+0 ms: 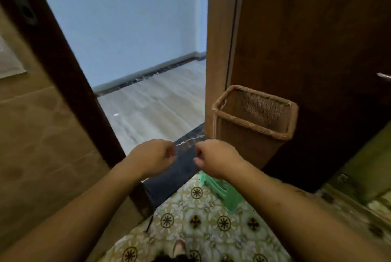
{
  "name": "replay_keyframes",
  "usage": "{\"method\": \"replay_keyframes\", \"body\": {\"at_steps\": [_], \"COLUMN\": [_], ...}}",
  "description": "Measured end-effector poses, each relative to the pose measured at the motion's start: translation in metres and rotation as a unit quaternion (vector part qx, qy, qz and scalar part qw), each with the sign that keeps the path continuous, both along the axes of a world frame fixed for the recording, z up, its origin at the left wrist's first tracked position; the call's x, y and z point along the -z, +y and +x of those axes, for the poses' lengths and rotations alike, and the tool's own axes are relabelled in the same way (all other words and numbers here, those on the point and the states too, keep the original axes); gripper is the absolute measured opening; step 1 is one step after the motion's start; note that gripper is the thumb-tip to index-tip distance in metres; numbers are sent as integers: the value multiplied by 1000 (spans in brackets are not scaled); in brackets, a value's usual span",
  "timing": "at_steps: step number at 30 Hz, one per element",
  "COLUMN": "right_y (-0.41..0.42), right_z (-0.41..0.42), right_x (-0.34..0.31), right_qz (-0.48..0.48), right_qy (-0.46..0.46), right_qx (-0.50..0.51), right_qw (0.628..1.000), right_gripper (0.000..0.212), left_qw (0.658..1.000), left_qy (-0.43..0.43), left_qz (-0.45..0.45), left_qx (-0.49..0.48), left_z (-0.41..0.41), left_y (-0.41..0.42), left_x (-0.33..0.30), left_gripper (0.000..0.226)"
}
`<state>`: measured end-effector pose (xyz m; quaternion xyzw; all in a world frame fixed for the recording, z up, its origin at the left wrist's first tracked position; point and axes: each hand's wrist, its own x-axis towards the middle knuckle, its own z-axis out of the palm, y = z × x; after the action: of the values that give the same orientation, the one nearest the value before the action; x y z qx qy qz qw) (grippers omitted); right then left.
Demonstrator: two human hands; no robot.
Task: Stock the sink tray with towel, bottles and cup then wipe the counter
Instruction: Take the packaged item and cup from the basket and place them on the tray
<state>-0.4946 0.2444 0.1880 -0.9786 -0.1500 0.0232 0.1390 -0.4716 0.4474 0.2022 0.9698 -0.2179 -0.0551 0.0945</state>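
Observation:
My left hand (155,156) and my right hand (213,157) are held out in front of me at waist height, close together, over a dark doorway threshold (182,168). Both hands have the fingers curled in, and I see nothing held in either. No sink, tray, towel, bottle, cup or counter is in view.
An open doorway shows a pale wooden floor (156,101) and a light blue wall. A woven wicker bin (254,126) stands at the right against the brown open door (306,50). A green plastic stool (220,190) sits on the patterned tile floor (203,228). A tiled wall (42,135) is at the left.

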Motion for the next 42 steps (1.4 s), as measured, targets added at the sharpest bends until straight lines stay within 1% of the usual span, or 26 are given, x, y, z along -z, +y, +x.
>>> {"method": "replay_keyframes", "body": {"at_steps": [2,5,8,10,16,22,28,34,36,39,42], "right_y": [-46,-104,-156,-188,-280,-341,-376,-395,-398,-399,-395], "right_z": [3,17,44,65,140,200,275,357,381,412,434], "right_x": [6,17,28,33,38,38,67,111,126,148,175], "right_qz": [17,11,2,-8,-25,-14,-1,3,10,2,-14], "right_qy": [-11,8,25,43,99,106,147,207,231,279,315], "right_qx": [49,101,132,142,174,178,151,69,33,-12,-39], "right_qw": [999,995,991,989,979,978,977,976,972,960,948], "right_gripper": [22,19,17,16,14,11,10,6,5,12,14], "left_qw": [999,997,993,991,988,990,994,992,987,973,951], "left_qy": [0,-2,7,22,76,96,91,121,147,197,259], "left_qz": [-1,8,6,-8,-48,-25,10,28,38,48,61], "left_qx": [37,80,118,132,126,95,62,-23,-56,-110,-157], "left_z": [21,56,99,132,230,303,353,380,385,394,406], "left_y": [-44,-104,-160,-195,-286,-336,-350,-365,-373,-385,-398], "left_x": [3,13,29,40,64,75,99,127,138,157,182], "left_gripper": [17,14,17,15,6,5,8,16,13,8,21]}}
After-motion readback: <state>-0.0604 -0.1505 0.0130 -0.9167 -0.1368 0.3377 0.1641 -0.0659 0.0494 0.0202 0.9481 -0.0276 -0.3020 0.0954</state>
